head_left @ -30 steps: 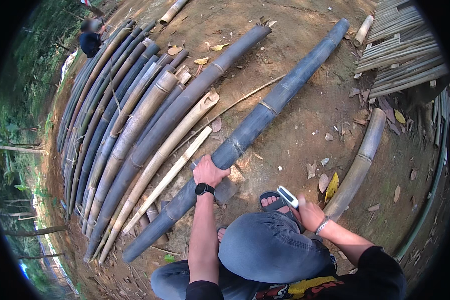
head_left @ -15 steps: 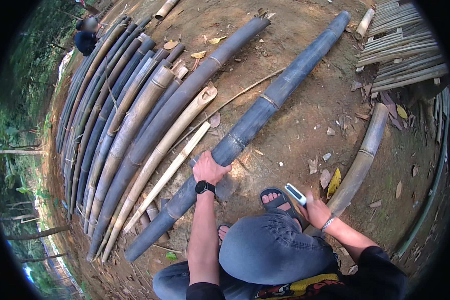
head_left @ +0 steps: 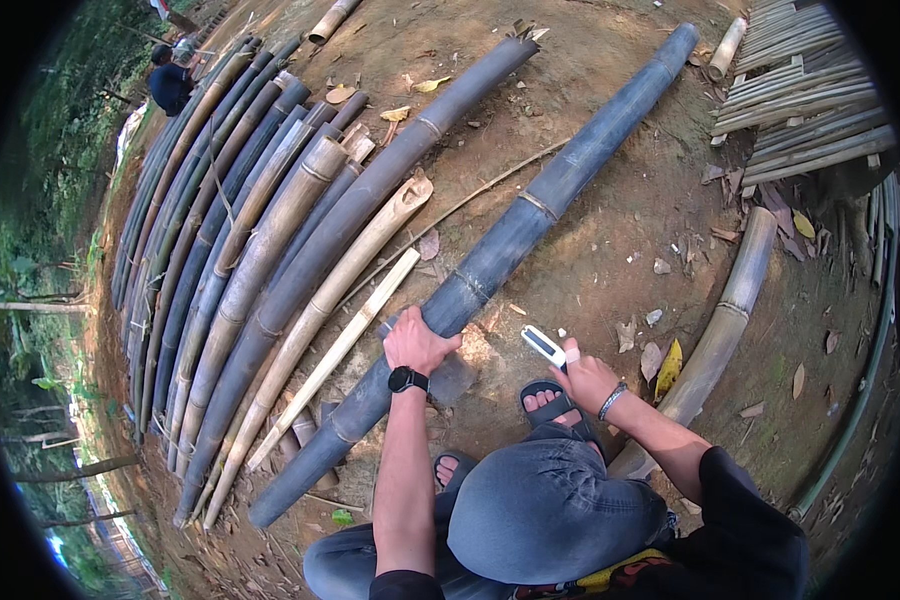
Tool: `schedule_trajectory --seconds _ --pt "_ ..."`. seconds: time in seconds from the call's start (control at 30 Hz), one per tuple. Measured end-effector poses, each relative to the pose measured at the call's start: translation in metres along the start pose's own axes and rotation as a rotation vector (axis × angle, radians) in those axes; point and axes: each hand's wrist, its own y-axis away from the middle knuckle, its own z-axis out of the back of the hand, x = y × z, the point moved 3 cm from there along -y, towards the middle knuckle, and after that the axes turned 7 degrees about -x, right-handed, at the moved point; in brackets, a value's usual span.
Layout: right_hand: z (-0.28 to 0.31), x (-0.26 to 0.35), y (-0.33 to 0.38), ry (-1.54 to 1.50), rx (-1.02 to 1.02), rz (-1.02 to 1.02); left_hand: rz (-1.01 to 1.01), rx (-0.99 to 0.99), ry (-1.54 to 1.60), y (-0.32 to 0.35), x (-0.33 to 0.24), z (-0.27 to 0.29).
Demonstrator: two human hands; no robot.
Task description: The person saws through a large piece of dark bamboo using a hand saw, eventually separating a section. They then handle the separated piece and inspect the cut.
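Note:
A long dark bamboo pole lies slanting from the lower left to the far right. My left hand grips its top, thumb pointing right and fingers over the far side. My right hand is closed round a white tool with a dark inset, held to the right of the pole and apart from it. The tool's exact kind does not show clearly. A grey piece sticks out from under the pole beside my left wrist. Pale dust lies on the ground just right of my left hand.
Many bamboo poles lie stacked at left, with a pale split strip beside them. A shorter bamboo piece lies at right. Slatted bamboo panels stand far right. A person crouches far left. My sandalled foot is close by.
My right hand has moved left and slightly forward, bringing the white tool closer to the pole. My left hand stays in its place on the pole.

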Motion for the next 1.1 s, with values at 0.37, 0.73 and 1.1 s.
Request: schedule_trajectory --seconds 0.37,0.73,1.1 --pt "-0.008 -0.007 0.023 -0.057 0.026 -0.111 0.01 -0.038 -0.028 0.003 0.013 -0.002" --pt "0.006 -0.019 0.067 -0.067 0.076 -0.129 0.013 -0.011 -0.007 0.003 0.018 0.007" --pt "0.008 -0.008 0.05 -0.008 0.081 -0.097 0.031 0.007 0.002 0.009 0.018 -0.002"
